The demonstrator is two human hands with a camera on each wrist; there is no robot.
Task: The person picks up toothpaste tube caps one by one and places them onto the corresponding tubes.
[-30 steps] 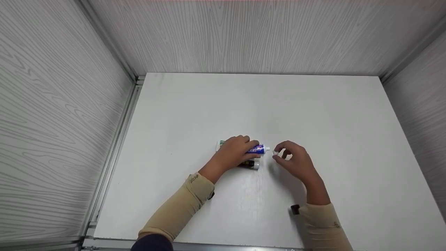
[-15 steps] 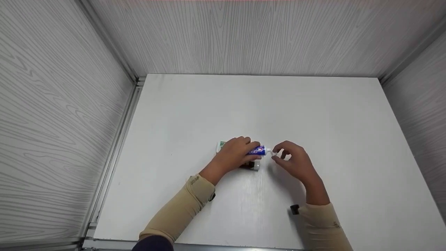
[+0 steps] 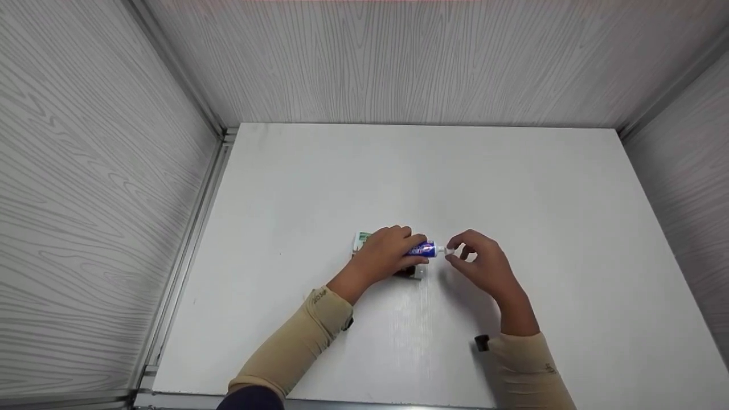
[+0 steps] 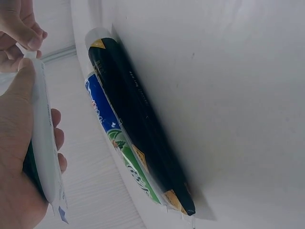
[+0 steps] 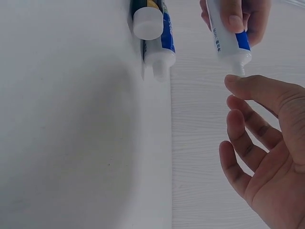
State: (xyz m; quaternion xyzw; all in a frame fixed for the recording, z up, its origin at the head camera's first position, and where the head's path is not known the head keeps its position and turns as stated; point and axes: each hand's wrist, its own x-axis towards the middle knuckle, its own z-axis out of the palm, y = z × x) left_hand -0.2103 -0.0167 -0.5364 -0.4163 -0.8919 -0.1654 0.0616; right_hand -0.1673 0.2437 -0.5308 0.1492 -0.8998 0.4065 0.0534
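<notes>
My left hand [image 3: 387, 250] grips a blue-and-white toothpaste tube [image 3: 422, 249], held up off the table with its nozzle pointing right. At that nozzle, my right hand [image 3: 481, 259] pinches a small white cap [image 3: 450, 251] between thumb and fingers; nozzle and cap meet end to end. In the right wrist view the thumb hides most of the cap. Beneath the left hand lie two more tubes side by side: a black toothpaste tube [image 4: 138, 119] with a white cap and a blue-and-green toothpaste tube [image 4: 126, 148]. From the head view the left hand covers much of both.
All of this is on a white tabletop [image 3: 319, 171]. Grey wood-grain panels rise at the back [image 3: 364, 62], left and right, with a metal rail [image 3: 182, 262] along the left edge. A small black device [image 3: 482, 342] sits at the right sleeve.
The left hand has brought the tube slightly right and nearer the body, so the gap between nozzle and cap has closed. The right hand has stayed almost in place.
</notes>
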